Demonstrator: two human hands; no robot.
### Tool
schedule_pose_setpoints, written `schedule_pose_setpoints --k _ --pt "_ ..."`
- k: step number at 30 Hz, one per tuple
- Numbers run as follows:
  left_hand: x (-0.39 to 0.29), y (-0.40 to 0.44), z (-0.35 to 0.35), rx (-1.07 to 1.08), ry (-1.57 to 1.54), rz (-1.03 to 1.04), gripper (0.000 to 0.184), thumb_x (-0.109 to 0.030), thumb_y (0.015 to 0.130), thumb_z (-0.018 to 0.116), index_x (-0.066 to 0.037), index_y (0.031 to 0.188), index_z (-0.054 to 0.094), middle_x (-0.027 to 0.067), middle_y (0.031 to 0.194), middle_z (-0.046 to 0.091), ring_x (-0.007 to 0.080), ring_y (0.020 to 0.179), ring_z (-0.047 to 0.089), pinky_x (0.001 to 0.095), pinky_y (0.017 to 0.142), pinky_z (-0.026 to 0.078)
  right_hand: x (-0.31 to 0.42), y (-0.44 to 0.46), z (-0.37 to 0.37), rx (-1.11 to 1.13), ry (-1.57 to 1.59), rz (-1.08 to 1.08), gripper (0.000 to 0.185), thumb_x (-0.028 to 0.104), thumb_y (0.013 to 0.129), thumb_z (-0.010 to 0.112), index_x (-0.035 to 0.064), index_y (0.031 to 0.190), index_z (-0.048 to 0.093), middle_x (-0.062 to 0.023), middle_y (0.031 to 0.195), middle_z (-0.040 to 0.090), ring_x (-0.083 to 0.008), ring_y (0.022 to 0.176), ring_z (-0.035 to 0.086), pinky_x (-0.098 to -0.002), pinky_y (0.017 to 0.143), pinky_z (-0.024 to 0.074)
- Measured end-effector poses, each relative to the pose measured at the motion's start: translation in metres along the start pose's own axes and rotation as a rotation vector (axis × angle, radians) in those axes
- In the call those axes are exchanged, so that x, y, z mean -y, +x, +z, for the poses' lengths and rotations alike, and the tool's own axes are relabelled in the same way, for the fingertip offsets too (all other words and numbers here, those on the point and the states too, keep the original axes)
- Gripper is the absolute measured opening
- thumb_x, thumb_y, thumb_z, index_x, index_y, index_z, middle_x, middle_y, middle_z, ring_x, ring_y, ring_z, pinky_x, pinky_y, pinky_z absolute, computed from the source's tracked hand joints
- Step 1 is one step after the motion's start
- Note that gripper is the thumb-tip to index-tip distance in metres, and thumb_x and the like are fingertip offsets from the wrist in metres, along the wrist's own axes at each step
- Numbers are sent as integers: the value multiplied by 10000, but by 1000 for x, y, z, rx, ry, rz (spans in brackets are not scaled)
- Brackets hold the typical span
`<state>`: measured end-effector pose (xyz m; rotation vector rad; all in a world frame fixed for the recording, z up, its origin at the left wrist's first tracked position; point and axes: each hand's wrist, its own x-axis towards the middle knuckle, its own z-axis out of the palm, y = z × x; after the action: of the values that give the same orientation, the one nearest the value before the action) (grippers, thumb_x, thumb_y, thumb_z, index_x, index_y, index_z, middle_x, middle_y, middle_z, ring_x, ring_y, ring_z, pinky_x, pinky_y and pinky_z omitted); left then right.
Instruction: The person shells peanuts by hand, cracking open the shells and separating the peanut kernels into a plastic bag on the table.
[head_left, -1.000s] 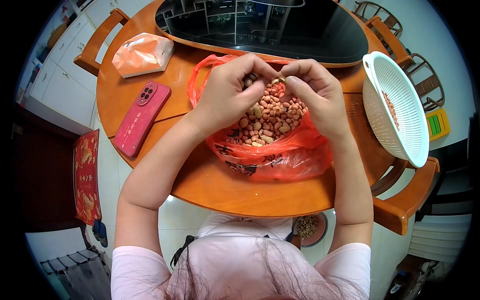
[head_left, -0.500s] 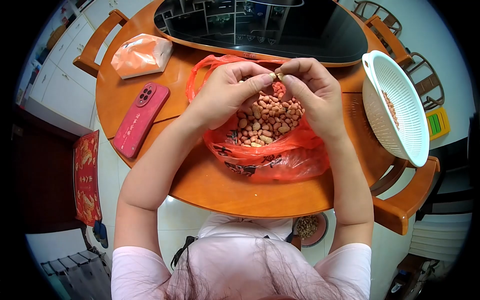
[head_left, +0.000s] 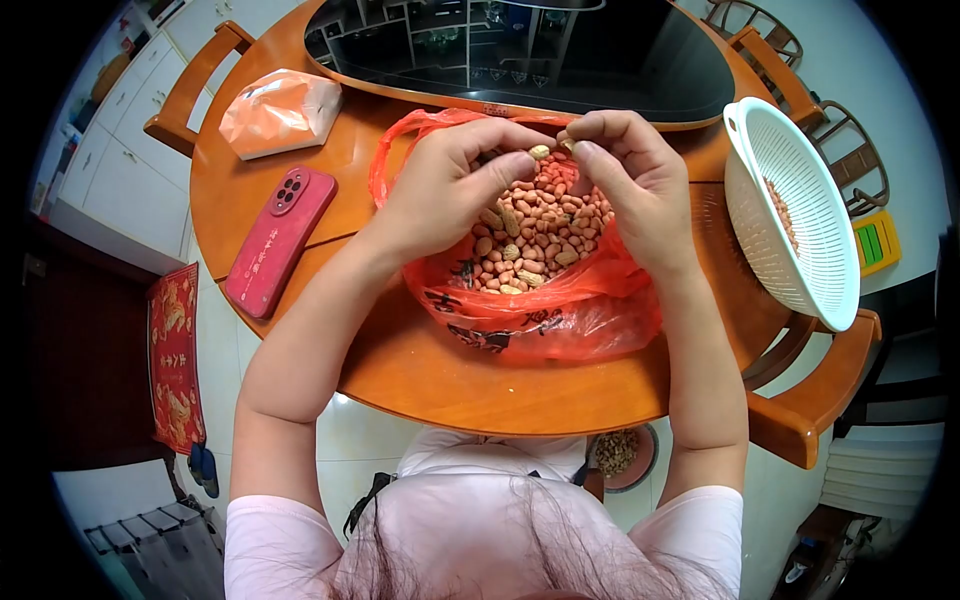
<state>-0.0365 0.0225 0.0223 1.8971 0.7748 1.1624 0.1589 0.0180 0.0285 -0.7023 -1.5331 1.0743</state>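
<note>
Above an opened red plastic bag (head_left: 560, 330), both my hands work close together. A pale piece of peanut shell (head_left: 539, 153) is pinched between the thumb and finger of my left hand (head_left: 455, 180). My right hand (head_left: 632, 185) grips another bit of peanut shell (head_left: 567, 144) at its fingertips, a small gap away from the left one. Below them the bag holds many reddish peanut kernels (head_left: 545, 225), with several unshelled peanuts (head_left: 531, 278) among them.
A white colander (head_left: 840, 220) with some kernels stands at the table's right side. On the left lie a red phone (head_left: 282, 242) and a tissue pack (head_left: 280, 113). A dark glass turntable (head_left: 520, 60) fills the back. A bowl of shells (head_left: 622, 458) is below the table edge.
My hands have moved slightly apart, and the two pieces of shell that met at the fingertips are now separated. More of the kernels show between my hands.
</note>
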Motion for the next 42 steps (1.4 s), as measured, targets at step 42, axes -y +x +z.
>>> schedule_pose_setpoints --k 42 --pt "1 3 1 -8 -941 -591 283 -341 954 483 -68 904 539 39 779 572 92 610 521 178 416 362 -7 0 12 -162 -304 -277 150 50 805 656 17 951 643 -75 870 652 -124 760 622 -247 674 491"
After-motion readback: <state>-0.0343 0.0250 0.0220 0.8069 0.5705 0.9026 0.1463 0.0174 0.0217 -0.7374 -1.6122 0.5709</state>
